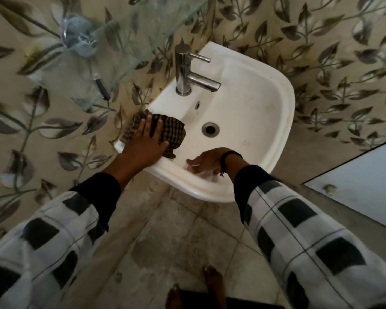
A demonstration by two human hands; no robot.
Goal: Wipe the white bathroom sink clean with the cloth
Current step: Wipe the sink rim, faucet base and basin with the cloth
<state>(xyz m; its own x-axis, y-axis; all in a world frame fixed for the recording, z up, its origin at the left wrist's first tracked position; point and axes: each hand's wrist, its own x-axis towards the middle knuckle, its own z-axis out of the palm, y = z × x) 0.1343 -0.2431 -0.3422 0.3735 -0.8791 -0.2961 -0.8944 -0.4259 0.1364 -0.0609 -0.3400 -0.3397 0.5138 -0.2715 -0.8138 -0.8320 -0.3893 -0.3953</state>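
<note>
The white bathroom sink [265,101] is fixed to a leaf-patterned wall. A dark checked cloth [173,130] lies over its left rim and hangs into the basin. My left hand [146,139] presses flat on the cloth, fingers spread. My right hand [206,162] rests on the front rim of the sink, fingers loosely curled over the edge, holding nothing that I can see. The drain [210,129] sits in the middle of the basin, to the right of the cloth.
A chrome tap [184,70] stands at the back of the sink, spout pointing right. A glass shelf [112,63] with a clear cup [79,35] juts from the wall at upper left. Tiled floor and my bare feet [212,284] are below. A white panel [361,186] is at right.
</note>
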